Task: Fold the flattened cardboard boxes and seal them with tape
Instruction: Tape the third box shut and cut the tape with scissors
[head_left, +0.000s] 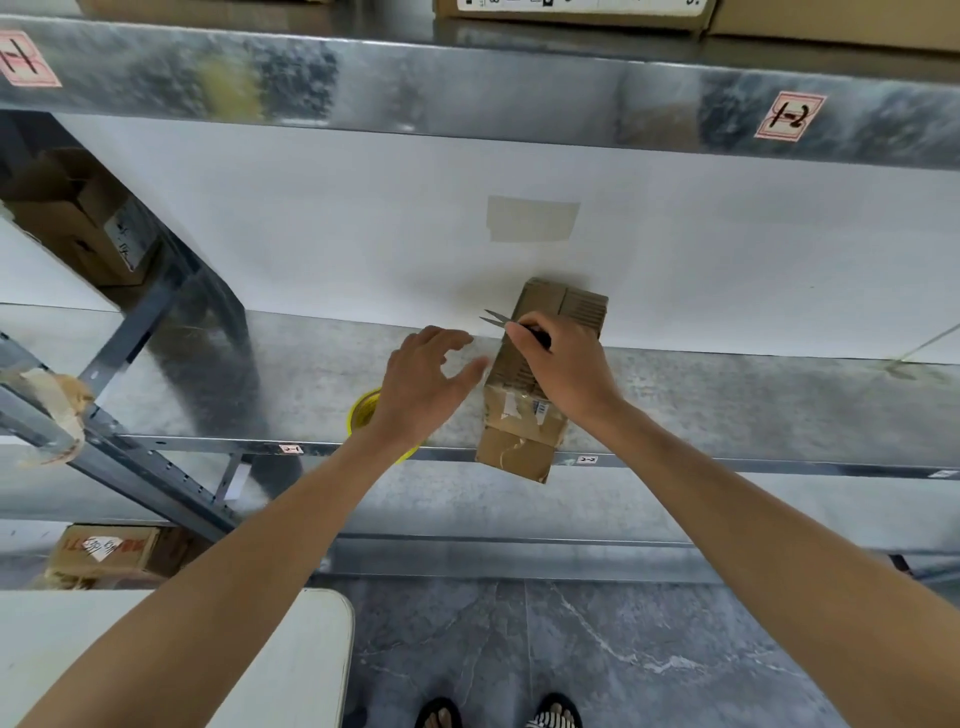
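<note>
- Two feet (498, 714) in sandals on the grey floor, with a white desk (291, 649) corner to their left.
- One left hand (421, 384): grip spread, fingers loose, holding nothing. It is just beside the box's left face; whether it touches cannot be told.
- One yellow tape roll (363, 410) on the shelf (727, 395), mostly hidden behind the left wrist.
- One small cardboard box (519, 431), already folded up, lying lengthwise at the shelf. Its near end juts past the front edge and bears old tape and label scraps.
  - Handling, judged: light, stiff along the edges, thin walls that dent under a hard squeeze.
  - Hold, judged: take it across the two long side faces, not by the end flaps. The overhang could let it tip.
- One right hand (558, 364) on the box top: grip pinching scissors (493, 318) by the black handle, blades slightly parted and pointing left.
- One tape patch (532, 218) on the white wall behind.
- One label (789, 115) reading "1-2" on the upper shelf beam.
</note>
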